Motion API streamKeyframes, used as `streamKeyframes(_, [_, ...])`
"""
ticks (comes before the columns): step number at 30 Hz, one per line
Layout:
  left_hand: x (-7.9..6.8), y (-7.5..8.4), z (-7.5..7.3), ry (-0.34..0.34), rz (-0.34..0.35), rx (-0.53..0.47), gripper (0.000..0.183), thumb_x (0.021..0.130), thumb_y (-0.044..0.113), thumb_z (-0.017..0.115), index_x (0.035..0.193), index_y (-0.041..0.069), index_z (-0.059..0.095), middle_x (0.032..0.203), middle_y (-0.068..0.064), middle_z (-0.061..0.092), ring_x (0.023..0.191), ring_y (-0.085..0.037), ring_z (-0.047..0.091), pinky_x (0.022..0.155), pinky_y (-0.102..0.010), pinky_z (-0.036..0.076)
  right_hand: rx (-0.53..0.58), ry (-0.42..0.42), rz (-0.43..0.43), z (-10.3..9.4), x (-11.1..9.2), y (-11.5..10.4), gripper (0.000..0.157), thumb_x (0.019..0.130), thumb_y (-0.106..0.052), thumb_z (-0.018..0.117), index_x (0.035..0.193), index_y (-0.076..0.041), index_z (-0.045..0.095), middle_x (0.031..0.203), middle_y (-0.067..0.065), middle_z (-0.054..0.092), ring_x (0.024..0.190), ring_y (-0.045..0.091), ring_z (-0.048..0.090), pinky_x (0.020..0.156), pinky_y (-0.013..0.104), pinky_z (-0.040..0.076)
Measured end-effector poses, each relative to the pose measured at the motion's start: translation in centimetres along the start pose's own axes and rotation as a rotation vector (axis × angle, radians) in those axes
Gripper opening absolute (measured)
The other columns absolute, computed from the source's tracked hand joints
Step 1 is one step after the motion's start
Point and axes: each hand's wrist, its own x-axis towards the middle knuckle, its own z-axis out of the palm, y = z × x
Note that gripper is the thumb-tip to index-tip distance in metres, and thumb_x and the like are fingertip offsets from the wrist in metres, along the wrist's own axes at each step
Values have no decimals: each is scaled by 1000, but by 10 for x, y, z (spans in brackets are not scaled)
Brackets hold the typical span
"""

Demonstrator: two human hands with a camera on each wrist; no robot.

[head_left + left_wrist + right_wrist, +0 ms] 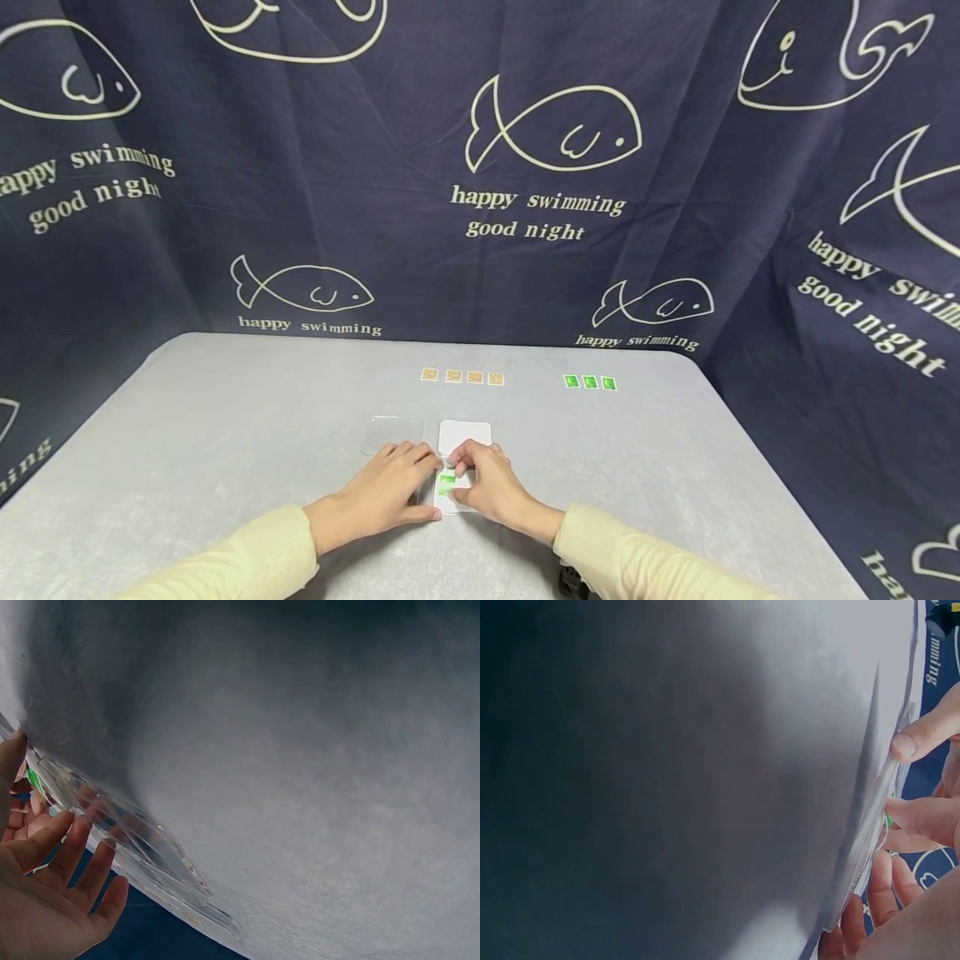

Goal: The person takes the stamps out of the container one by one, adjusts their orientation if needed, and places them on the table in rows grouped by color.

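Observation:
A white card [468,507] lies in front of me, with a small green picture piece [447,485] over its left half. My right hand [495,487] pinches the green piece between thumb and curled fingers, low over the card. My left hand [386,487] spreads along the card's left side, thumb at the near corner and index finger near the far one. In the left wrist view, the left fingers [90,877] lie fairly straight beside clear plastic plates [161,844]. Another white card [465,435] lies just behind the right hand.
A clear plate [393,425] lies behind the left hand. Farther back are several small orange pieces [453,376] in a row, and three green pieces [590,382] to their right. A dark printed curtain [420,250] hangs behind the grey table [225,417].

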Motion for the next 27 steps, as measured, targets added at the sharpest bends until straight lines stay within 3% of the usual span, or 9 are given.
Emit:
streamKeyframes(14, [0, 1, -3, -19, -4, -15, 53, 76, 53, 63, 112, 14, 58, 107, 3, 56, 98, -16, 53, 82, -36, 44, -10, -13, 38, -1, -2, -2, 23, 63, -1, 73, 82, -9, 63, 77, 1, 54, 82, 15, 38, 78, 34, 28])
streamKeyframes(27, [0, 1, -2, 13, 10, -17, 52, 75, 51, 64, 110, 13, 59, 106, 2, 56, 96, -16, 54, 81, -36, 44, -1, -4, 24, -1, -2, -1, 26, 63, -2, 73, 84, -10, 62, 79, -1, 58, 83, 16, 42, 79, 35, 29])
